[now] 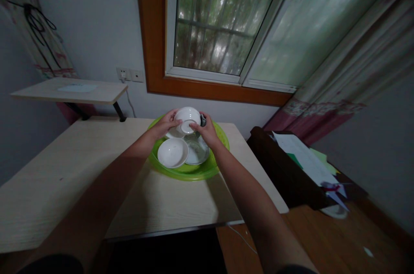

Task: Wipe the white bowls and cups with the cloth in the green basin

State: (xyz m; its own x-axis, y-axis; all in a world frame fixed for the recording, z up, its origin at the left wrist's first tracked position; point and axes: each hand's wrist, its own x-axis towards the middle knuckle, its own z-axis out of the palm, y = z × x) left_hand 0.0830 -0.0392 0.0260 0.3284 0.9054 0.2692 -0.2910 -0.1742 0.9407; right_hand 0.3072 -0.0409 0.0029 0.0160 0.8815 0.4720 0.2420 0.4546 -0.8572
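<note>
A white bowl (pixel 188 115) is held between both my hands, tilted so its foot ring faces me. My left hand (pixel 167 123) grips its left side, the thumb near the base. On the right side my right hand (pixel 207 130) closes round it, thumb by the foot ring; something dark sits by those fingers, too small to name. Below lies a green basin (pixel 190 175). In it are another white bowl (pixel 173 153) at the front left and a pale dish (pixel 197 151) beside it. Part of a further white dish (pixel 174 133) shows under my left hand.
The basin stands on a light wooden table (pixel 97 153) by the window (pixel 216 19). A small raised shelf (pixel 74 90) with a paper is at the back left. Right of the table, papers (pixel 304 157) lie on dark brown furniture (pixel 281 170). A cable (pixel 242 239) hangs below the table edge.
</note>
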